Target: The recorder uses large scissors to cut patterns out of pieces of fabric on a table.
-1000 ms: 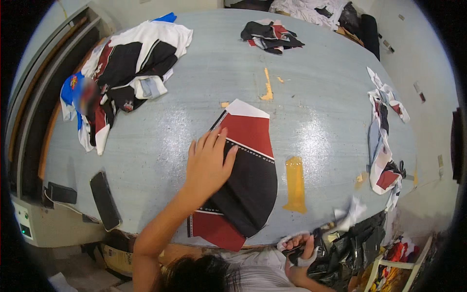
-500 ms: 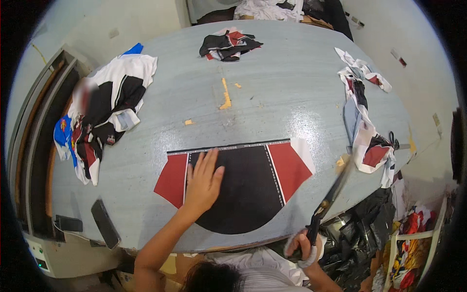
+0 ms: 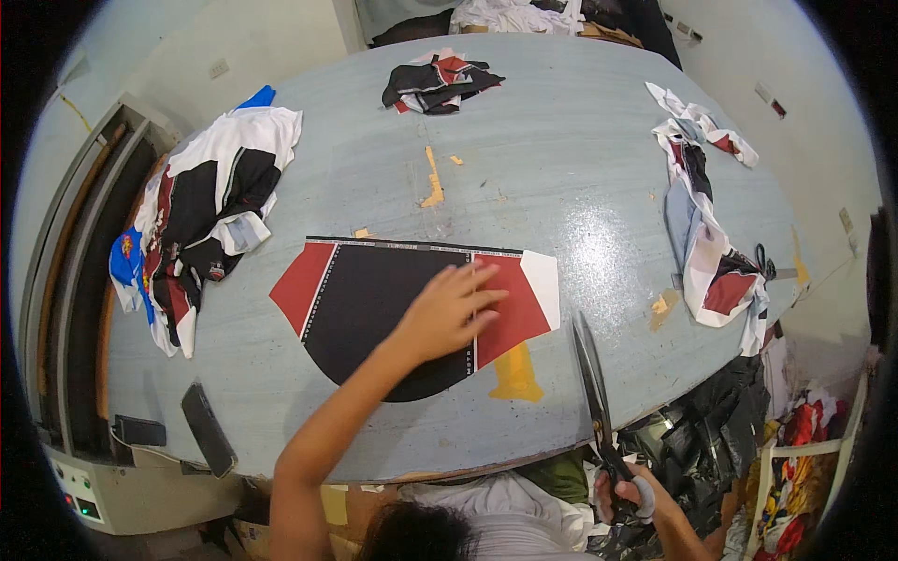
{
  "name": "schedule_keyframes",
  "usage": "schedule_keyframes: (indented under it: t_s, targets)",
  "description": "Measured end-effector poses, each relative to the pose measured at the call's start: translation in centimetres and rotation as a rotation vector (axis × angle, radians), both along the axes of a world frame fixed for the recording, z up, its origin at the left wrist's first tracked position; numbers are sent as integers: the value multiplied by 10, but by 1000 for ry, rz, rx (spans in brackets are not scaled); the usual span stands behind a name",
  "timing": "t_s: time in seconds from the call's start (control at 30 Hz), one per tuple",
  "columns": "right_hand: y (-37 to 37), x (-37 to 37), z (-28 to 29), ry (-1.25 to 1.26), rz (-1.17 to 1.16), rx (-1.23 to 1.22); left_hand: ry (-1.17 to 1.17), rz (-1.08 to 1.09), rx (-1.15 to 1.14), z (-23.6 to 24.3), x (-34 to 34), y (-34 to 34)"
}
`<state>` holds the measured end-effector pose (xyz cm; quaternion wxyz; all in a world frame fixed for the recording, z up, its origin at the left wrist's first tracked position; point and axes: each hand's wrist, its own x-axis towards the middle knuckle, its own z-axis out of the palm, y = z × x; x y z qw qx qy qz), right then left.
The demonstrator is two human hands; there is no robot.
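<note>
A cut fabric panel (image 3: 393,309), black in the middle with red sides and a white strip at its right end, lies flat on the table. A thin printed band edges its far side, and its near edge is rounded. My left hand (image 3: 454,313) rests on the panel's right part with fingers spread, over the seam between black and red. In my right hand (image 3: 631,496), at the table's near edge, is a pair of large dark shears (image 3: 591,374). Their blades point away from me, just right of the white strip and apart from it.
Garment pieces (image 3: 224,159) lie heaped at the left, with another small pile (image 3: 444,84) at the far side. White and red offcuts (image 3: 687,224) trail along the right. A phone (image 3: 208,428) sits near left. Black plastic (image 3: 692,430) and a rack of cloth (image 3: 795,486) stand beyond the right edge.
The panel has shifted left and away from me and turned slightly, baring a yellow patch on the table. My left hand has moved right across it. The shears have swung to point more straight ahead.
</note>
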<state>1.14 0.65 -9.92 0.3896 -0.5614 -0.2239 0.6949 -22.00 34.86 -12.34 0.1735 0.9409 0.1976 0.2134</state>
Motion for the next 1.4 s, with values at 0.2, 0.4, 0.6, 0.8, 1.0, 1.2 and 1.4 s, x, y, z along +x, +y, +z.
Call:
schedule_keyframes:
  t_s: [0.2,0.4,0.6,0.8,1.0,1.2,1.4]
  targets:
    - [-10,14,25,77,220,-128,9,-30,-2,-11,47,-9]
    - [14,16,14,-165,349,-22,14,-44,24,-12,48,-7]
    - [56,21,15,-391,501,-39,70,-43,2,-19,44,-6]
    - [65,12,27,-491,487,-61,-11,-8,29,-21,42,-5]
    - [70,8,27,-519,468,-62,-1,25,58,-27,44,-4]
    - [65,4,33,-555,445,-98,26,21,51,-24,43,-7]
    - [67,0,38,-554,427,-138,-24,14,46,-27,41,-4]
